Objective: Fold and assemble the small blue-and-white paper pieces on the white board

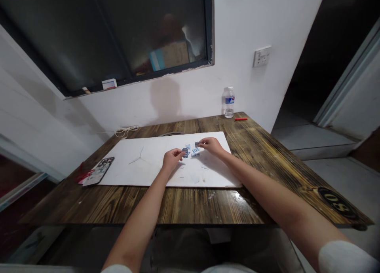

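Left hand (172, 160), frame centre: fingers bent at dark-blue cluster (185, 151); grasp unclear from here. Small blue pieces (196, 150) between hands, on white board (154, 146). Dark piece (197, 144) at fingertips of right hand (211, 145), right of centre; can't tell if pinched. Current step seems two-handed fine handling.

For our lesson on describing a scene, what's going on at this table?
Someone's left hand and right hand are each at small dark and blue pieces on a white board. The board lies on a wooden table. A phone-like object rests at its left end; a clear bottle stands by the wall.
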Action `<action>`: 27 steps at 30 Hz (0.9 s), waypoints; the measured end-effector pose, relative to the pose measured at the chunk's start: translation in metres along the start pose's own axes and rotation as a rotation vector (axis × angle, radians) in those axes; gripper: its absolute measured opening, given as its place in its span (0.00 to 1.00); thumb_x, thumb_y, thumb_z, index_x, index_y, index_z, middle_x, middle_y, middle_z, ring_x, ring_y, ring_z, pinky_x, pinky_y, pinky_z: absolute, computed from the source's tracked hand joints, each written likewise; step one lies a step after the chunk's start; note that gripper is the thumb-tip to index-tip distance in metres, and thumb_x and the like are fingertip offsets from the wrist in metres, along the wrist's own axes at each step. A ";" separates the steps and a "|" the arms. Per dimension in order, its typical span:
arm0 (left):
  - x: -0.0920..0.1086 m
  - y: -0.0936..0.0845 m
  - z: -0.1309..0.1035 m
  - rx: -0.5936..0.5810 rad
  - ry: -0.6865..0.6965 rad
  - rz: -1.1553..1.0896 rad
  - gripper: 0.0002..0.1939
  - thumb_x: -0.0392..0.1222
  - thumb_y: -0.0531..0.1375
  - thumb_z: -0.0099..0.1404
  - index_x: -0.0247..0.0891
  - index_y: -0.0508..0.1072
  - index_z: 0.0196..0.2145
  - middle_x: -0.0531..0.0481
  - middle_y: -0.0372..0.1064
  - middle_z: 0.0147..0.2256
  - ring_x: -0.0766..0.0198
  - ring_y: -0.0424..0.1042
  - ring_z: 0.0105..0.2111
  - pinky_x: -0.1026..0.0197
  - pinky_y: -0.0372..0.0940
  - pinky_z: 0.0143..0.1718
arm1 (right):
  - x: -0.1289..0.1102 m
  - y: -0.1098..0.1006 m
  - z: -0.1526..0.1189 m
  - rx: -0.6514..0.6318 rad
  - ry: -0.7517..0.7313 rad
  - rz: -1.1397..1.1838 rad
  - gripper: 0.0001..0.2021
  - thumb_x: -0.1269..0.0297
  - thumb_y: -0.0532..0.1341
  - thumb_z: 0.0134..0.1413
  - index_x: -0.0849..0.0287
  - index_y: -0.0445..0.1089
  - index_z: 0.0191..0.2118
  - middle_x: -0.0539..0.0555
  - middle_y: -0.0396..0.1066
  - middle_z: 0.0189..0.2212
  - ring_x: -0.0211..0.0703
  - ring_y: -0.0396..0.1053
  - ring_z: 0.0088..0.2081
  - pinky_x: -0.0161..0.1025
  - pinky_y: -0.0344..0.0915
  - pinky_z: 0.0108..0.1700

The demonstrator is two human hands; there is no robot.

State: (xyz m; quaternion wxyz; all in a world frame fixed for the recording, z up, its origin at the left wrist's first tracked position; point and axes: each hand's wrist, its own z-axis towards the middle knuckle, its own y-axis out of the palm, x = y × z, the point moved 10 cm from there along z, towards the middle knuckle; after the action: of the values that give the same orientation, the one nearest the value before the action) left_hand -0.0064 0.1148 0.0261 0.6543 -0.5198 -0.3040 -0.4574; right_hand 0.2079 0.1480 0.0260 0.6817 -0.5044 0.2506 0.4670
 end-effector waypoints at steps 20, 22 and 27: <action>0.014 0.013 -0.007 -0.119 0.016 -0.034 0.18 0.56 0.68 0.50 0.37 0.77 0.26 0.50 0.72 0.22 0.65 0.69 0.22 0.64 0.61 0.26 | -0.026 0.042 -0.016 -0.123 -0.042 -0.054 0.06 0.63 0.67 0.50 0.58 0.77 0.27 0.49 0.74 0.24 0.35 0.66 0.27 0.32 0.56 0.32; 0.012 0.013 -0.006 -0.115 0.015 -0.030 0.18 0.55 0.68 0.51 0.37 0.77 0.26 0.50 0.72 0.22 0.65 0.69 0.22 0.64 0.61 0.26 | -0.028 0.045 -0.017 -0.135 -0.058 -0.049 0.05 0.64 0.67 0.50 0.59 0.77 0.27 0.48 0.74 0.24 0.35 0.65 0.27 0.31 0.56 0.31; 0.010 0.010 -0.004 -0.087 0.004 -0.021 0.19 0.58 0.68 0.49 0.36 0.77 0.26 0.50 0.71 0.21 0.64 0.69 0.22 0.63 0.61 0.25 | -0.033 0.047 -0.017 -0.155 -0.080 -0.030 0.06 0.63 0.67 0.51 0.59 0.77 0.28 0.48 0.72 0.22 0.34 0.63 0.26 0.31 0.55 0.30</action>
State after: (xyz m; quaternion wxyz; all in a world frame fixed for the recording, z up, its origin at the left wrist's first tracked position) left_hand 0.0063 0.1087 0.0294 0.6267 -0.5438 -0.2881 -0.4781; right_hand 0.1542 0.1221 0.0255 0.6570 -0.5402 0.1789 0.4945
